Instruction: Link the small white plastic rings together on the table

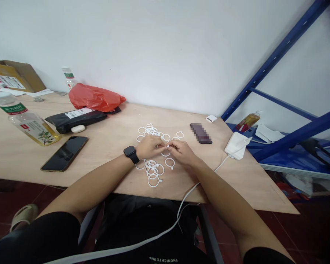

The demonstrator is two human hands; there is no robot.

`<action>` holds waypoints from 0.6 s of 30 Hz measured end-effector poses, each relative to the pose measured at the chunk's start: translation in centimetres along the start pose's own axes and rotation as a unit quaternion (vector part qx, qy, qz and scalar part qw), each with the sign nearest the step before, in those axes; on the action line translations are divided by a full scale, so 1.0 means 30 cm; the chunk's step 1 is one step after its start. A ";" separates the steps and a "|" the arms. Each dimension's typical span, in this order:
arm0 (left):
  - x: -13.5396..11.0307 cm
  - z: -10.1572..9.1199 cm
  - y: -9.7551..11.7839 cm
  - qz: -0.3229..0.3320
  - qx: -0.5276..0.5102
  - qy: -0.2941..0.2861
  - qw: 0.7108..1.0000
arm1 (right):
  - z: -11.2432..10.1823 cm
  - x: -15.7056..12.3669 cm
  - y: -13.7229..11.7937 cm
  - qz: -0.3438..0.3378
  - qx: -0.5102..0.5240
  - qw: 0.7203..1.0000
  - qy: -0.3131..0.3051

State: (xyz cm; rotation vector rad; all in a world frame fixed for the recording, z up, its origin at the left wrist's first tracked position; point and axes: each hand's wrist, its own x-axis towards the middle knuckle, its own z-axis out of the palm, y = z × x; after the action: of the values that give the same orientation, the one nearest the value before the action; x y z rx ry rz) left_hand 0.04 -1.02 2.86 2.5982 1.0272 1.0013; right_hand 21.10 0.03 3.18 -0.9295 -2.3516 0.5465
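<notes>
Several small white plastic rings lie on the plywood table (121,176), one cluster (153,130) beyond my hands and another (153,171) near the front edge. My left hand (150,145), with a black smartwatch (131,154) on its wrist, meets my right hand (182,151) over the middle of the table. The fingers of both hands are pinched together on one white ring (167,147) between them. The ring is mostly hidden by my fingertips.
A black phone (64,153) and a tea bottle (27,121) lie at left, near a black parcel (77,119) and a red bag (95,97). A dark phone (200,133) and a white charger (236,145) with its cable sit at right. Blue shelving (291,135) stands beyond the table's right edge.
</notes>
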 end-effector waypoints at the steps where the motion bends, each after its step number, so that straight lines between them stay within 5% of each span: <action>1: 0.000 0.001 0.002 -0.004 -0.002 0.001 1.000 | 0.000 0.000 0.001 -0.002 0.000 1.000 -0.004; 18: 0.001 0.011 0.036 0.036 -0.023 -0.016 0.999 | 0.002 0.004 -0.012 -0.036 -0.001 0.999 -0.013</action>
State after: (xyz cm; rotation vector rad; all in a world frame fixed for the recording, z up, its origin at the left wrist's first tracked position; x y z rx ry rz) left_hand 0.86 -1.76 3.04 2.6215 0.8990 0.9827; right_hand 20.81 -0.13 3.37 -0.8402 -2.3993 0.5321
